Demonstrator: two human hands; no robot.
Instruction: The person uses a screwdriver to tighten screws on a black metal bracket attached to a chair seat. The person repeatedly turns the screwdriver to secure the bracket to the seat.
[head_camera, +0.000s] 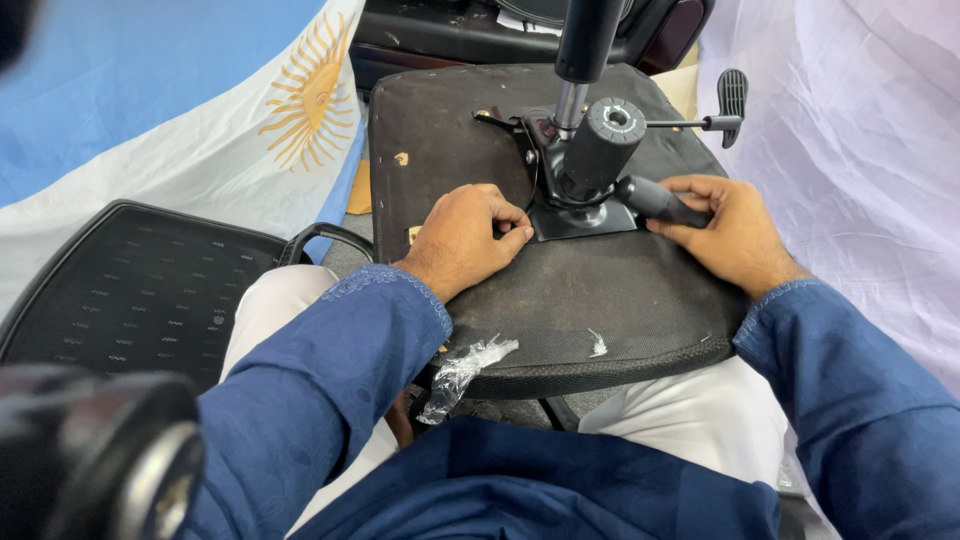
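- Blurred dark object (95, 455) bottom left corner, too out of focus to identify.
- Black mesh chair back (140, 290) lies flat at left, separate from the seat; its curved bracket (330, 238) ends just beside the seat edge.
- Light blue and white cloth with yellow sun (200, 110) behind it, draped.
- Upturned chair seat (590, 300) rests underside-up across the person's lap, centre frame; black fabric-covered underside, small tears showing.
- Scrap of clear plastic wrap (465, 368) hangs at the seat's near edge.
- Left hand (468, 238) curled to a loose fist, knuckles down on the seat, fingertips touching the left edge of the metal mounting plate (580, 218). Can't tell if anything small is pinched inside.
- Mechanism (590, 155) sits on the plate at seat centre, with gas-lift column (585, 45) rising out of it toward frame top.
- Black knob (606, 140), cylindrical, angled up from the mechanism.
- Right hand (725, 232) wrapped around a black handle (660, 203) whose end meets the mechanism's base; fingers closed on it, palm resting on the seat.
- Lever with paddle end (732, 95) sticks out right, untouched.
- White sheet (850, 160) at right.
- Progress, judged: plate is positioned on the seat and column is in, back not yet joined; fastening at the plate looks mid-way.
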